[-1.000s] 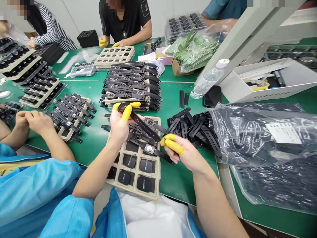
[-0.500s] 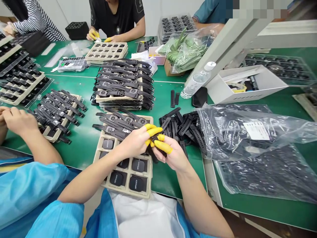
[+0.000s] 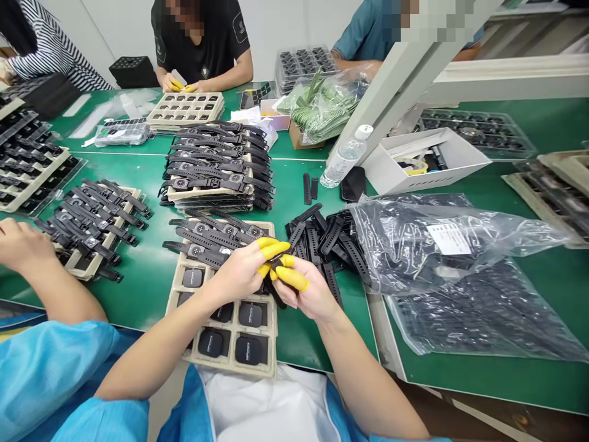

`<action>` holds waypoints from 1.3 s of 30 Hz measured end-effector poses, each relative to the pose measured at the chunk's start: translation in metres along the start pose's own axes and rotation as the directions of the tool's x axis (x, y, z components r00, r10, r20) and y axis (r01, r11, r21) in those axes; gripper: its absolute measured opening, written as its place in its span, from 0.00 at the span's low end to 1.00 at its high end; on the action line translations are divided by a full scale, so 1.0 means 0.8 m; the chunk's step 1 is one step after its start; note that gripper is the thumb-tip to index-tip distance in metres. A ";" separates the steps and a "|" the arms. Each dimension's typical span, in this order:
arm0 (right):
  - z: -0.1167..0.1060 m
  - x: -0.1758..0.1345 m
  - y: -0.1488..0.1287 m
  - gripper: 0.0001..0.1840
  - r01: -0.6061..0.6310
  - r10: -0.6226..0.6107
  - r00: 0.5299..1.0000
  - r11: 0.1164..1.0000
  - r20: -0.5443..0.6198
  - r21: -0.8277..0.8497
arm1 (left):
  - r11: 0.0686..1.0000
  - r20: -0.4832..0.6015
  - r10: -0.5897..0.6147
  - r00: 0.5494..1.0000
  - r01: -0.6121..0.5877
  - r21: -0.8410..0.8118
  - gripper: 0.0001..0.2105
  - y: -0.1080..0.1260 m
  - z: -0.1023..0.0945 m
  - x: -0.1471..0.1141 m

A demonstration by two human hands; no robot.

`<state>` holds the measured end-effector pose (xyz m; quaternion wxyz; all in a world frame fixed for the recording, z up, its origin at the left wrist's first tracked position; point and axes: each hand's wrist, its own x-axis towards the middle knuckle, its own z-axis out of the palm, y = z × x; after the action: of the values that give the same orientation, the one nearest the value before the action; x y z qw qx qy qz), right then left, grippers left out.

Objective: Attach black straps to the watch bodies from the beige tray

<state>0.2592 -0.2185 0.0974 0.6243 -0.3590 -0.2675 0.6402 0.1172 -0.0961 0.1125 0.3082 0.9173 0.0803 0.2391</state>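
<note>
My left hand (image 3: 246, 265) and my right hand (image 3: 306, 283) meet over the tray, both closed, with yellow finger cots on the fingertips. Pinched between them is a small black smartwatch (image 3: 276, 264), mostly covered by the fingers; a dark strap end seems to hang below it. Under my left forearm lies a beige tray (image 3: 271, 362). Its near pockets hold square black watch bodies (image 3: 251, 348), while strapped watches (image 3: 197, 250) lie face down across its far rows. Just beyond my right hand is a heap of loose black watch straps (image 3: 317, 236).
Plastic bags of straps (image 3: 478, 319) cover the right side. Stacked trays of strapped watches (image 3: 216, 166) stand ahead. A water bottle (image 3: 345, 159), a phone (image 3: 353, 184) and a white box (image 3: 423, 166) sit by a slanted post (image 3: 405, 80). A co-worker's arm (image 3: 59, 282) is at left.
The camera view has swung slightly, so the scene sits further left and a bit lower. My hands stay together on the smartwatch, with only small finger movement.
</note>
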 end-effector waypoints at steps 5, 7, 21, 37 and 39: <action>0.004 0.002 0.003 0.18 0.001 0.002 0.999 0.997 -0.034 0.072 | 0.999 0.006 0.019 1.000 -0.020 0.031 0.28 -0.001 0.004 -0.002; 0.005 0.002 0.001 0.17 -0.005 0.009 0.999 0.995 -0.041 0.098 | 1.000 0.008 0.007 1.000 -0.007 0.028 0.26 -0.001 0.004 -0.001; 0.006 0.002 -0.001 0.17 -0.043 0.052 0.997 0.987 -0.050 0.154 | 0.999 0.129 0.039 0.991 -0.035 -0.036 0.23 0.009 -0.017 0.003; 0.001 0.004 -0.002 0.17 -0.119 0.129 0.990 0.979 -0.049 0.163 | 0.976 0.149 0.063 0.987 -0.092 0.197 0.18 0.010 -0.014 0.006; 0.002 0.005 -0.002 0.17 -0.120 0.129 0.990 0.983 -0.060 0.139 | 0.978 0.164 0.038 0.986 -0.070 0.195 0.18 0.011 -0.016 0.006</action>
<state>0.2592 -0.2145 0.0986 0.6147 -0.3538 -0.1789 0.6819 0.1152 -0.0950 0.1291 0.2132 0.9616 0.0538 0.1642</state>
